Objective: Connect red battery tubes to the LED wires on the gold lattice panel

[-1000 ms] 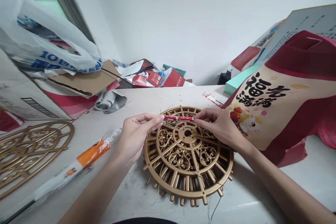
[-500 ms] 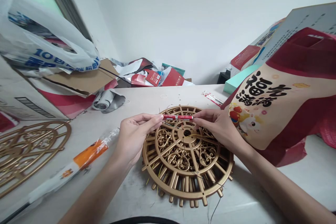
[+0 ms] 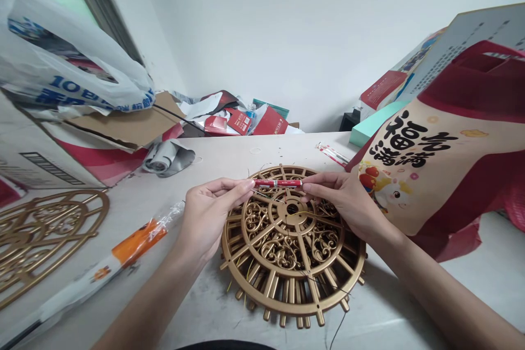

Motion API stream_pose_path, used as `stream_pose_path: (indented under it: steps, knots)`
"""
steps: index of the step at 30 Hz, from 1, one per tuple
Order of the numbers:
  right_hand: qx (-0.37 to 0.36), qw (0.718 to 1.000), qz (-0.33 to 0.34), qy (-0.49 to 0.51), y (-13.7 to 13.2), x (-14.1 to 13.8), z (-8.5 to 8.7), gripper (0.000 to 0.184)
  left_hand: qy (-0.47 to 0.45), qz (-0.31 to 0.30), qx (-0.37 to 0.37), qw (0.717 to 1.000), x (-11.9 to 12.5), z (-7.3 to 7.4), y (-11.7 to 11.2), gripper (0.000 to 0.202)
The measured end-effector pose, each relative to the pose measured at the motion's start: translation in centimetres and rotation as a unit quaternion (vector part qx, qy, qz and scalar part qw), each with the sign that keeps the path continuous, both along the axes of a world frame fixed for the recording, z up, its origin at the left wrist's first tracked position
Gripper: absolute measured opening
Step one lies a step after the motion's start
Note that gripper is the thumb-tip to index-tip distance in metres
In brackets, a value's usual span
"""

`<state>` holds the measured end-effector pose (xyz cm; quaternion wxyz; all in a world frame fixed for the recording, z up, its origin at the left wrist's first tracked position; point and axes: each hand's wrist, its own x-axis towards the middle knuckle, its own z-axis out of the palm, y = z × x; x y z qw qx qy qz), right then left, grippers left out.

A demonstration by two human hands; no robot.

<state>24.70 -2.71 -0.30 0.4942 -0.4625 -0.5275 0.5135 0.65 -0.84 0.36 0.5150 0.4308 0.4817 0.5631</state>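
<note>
A slim red pen [image 3: 278, 184] with a silver band lies level between my hands, over the far part of a gold round ornamental frame [image 3: 301, 240]. My left hand [image 3: 215, 202] pinches its left end between thumb and fingers. At the other end, the thumb and fingertips of my right hand [image 3: 342, 194] close on the pen. The gold frame has scrollwork panels, a hole at its centre and short bars round its rim; it looks stacked on similar parts. Thin dark and yellow wires trail across it.
A second gold frame [image 3: 49, 229] and a plastic-wrapped orange and white item [image 3: 131, 249] lie left. A red and cream bag [image 3: 435, 158] stands right. Behind are wrapped pens [image 3: 333, 154], a grey roll [image 3: 166, 158] and piled red papers [image 3: 266, 120]. A white plastic bag [image 3: 74, 60] sits upper left.
The view has shifted very slightly. Both hands keep the pen in nearly the same place.
</note>
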Motion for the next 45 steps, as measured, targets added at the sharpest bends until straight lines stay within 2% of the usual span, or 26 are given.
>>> stream_pose_path:
  steps: [14,26,37,45]
  knots:
    - [-0.028,0.997,-0.011,0.067,0.14,-0.21,-0.49,0.018,-0.013,-0.002,-0.001,1.000,0.21,0.04,-0.02,0.029]
    - [-0.029,0.998,0.002,0.060,-0.18,-0.26,-0.37,0.020,-0.022,0.005,0.000,1.000,0.17,0.02,-0.06,0.028]
    - [-0.008,0.998,-0.047,0.039,-0.51,-0.92,0.04,0.021,-0.018,0.009,-0.004,1.000,0.26,0.11,0.01,0.030]
    - [0.016,0.999,-0.030,0.004,-0.34,-0.50,-0.10,0.023,0.001,0.017,-0.008,1.000,0.01,0.03,0.02,0.029]
